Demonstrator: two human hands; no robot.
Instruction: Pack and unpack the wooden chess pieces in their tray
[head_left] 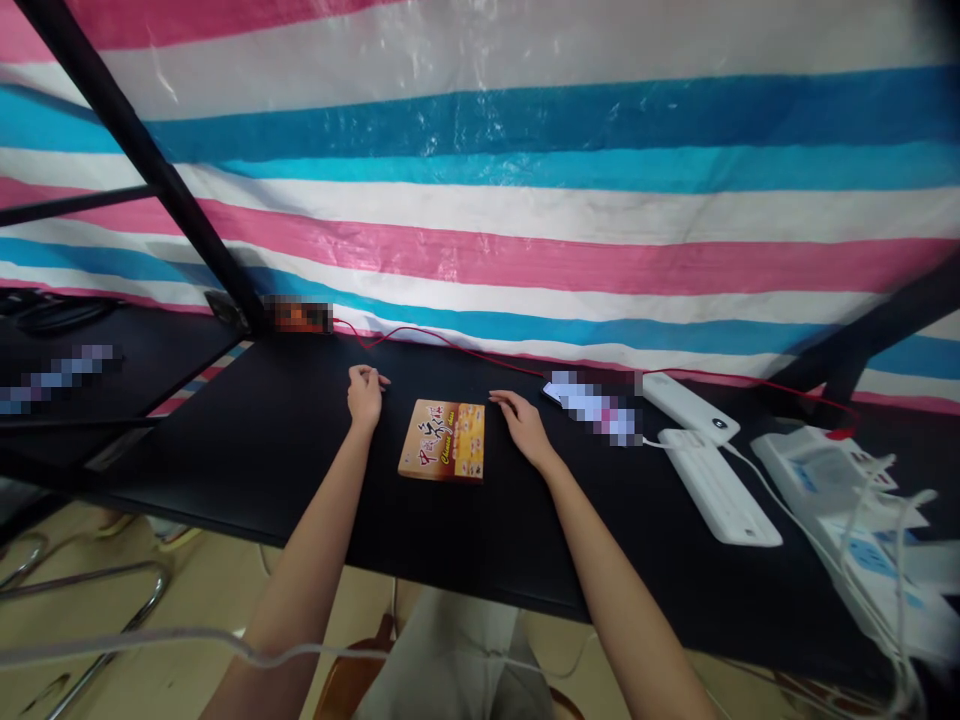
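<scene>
- On the black desk (262,425), a small brown-and-yellow book (442,442) is laid flat, cover up, between the left hand (367,394) and the right hand (521,420).
- To the book's left, near its upper corner, the left hand is rested with its fingers loosely bent, unclosed.
- Just beside the upper right corner, the right hand is lowered, palm down, its fingers extended and slightly apart.
- Farther right, a phone (592,407), partly blurred, is placed near two white power banks (721,492).
- At the right end, a white power strip (829,510) is crowded by cables.
- Along the back, a red cable (442,340) is strung before a striped sheet (525,115).
- Beside the black metal frame (180,210), a blurred orange object (301,317) is seen.
</scene>
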